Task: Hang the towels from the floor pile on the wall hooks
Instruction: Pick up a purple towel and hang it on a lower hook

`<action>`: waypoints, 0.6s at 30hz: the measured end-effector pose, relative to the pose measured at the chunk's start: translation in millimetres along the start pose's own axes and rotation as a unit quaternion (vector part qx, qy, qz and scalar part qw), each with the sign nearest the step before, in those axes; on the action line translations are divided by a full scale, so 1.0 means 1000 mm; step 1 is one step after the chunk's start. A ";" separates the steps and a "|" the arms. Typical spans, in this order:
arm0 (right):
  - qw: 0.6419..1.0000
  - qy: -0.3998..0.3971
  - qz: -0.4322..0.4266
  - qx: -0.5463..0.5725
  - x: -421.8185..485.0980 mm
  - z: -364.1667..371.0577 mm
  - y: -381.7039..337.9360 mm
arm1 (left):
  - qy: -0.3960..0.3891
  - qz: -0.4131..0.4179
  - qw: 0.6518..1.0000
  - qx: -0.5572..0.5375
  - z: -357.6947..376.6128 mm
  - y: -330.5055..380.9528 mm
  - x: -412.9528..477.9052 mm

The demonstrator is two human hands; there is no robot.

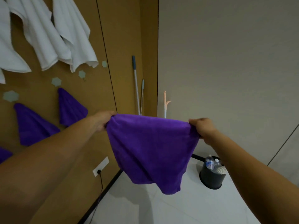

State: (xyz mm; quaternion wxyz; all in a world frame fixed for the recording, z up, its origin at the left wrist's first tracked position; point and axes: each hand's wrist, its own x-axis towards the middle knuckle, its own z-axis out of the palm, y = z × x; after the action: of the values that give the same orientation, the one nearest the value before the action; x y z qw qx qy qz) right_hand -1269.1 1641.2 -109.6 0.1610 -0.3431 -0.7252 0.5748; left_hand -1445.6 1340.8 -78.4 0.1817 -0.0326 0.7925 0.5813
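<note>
My left hand (105, 121) and right hand (202, 128) each pinch a top corner of the purple towel (150, 146), which is stretched between them in the air beside the brown wall (123, 46). Three hung purple towels (71, 109) show, one cut off by the frame edge, with at least three white towels (40, 38) above. Two free hooks (81, 73) remain. This towel is not yet hung, and the floor pile is out of view.

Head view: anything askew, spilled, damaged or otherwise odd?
Nothing stands out. The left hand and right hand hold the purple towel spread by its top edge; white towels and other purple towels hang from wall hooks; a black bin holds bottles.
</note>
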 end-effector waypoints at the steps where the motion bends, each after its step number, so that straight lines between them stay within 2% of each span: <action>1: 0.999 0.006 -0.019 -0.026 0.001 0.000 -0.002 | 0.016 0.010 1.000 0.004 -0.005 0.000 0.002; 5: 0.998 0.050 -0.040 0.022 0.003 0.002 -0.019 | 0.055 0.036 0.997 -0.033 -0.018 0.001 0.007; 9: 0.999 0.020 0.000 0.033 -0.002 0.007 -0.029 | 0.067 0.024 0.990 -0.122 -0.026 -0.002 0.008; 13: 0.981 0.041 -0.028 0.185 -0.001 0.008 -0.040 | 0.051 0.019 0.985 -0.166 -0.036 -0.002 0.007; 18: 0.985 0.023 -0.031 0.166 0.000 0.014 -0.040 | 0.064 0.043 0.983 -0.166 -0.039 -0.004 0.010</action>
State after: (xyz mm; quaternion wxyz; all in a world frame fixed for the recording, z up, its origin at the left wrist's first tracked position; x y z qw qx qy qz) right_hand -1290.2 1627.3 -75.9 0.2503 -0.3023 -0.6258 0.6740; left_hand -1463.2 1304.5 -75.6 0.0974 -0.0648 0.6954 0.7090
